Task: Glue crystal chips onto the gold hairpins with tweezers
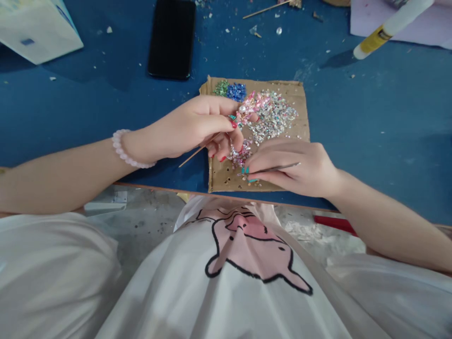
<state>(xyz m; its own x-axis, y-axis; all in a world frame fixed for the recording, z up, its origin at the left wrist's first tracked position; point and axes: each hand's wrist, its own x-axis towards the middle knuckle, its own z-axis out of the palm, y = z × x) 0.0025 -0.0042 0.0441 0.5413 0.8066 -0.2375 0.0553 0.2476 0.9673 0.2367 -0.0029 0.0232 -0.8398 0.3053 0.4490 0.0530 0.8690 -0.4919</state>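
My left hand (208, 125) pinches a pink ornament (249, 107) with a pearl bead at its middle; it looks like a flower of small glittering pieces. A thin wooden stick (192, 157) pokes out from under the same hand toward the lower left. My right hand (296, 165) is closed on slim metal tweezers (282, 167), whose tip is low over the cardboard (300, 106). Between the hands lies a small pile of pink sequins (240, 154). A larger heap of silvery sequins (275, 115) spreads beyond my right hand.
Green chips (221, 88) and blue chips (237, 91) sit at the cardboard's far left corner. Beyond are a black phone (172, 40), a tissue box (38, 30), a glue tube (383, 35) and another wooden stick (264, 9). Crumbs dot the blue table (353, 117).
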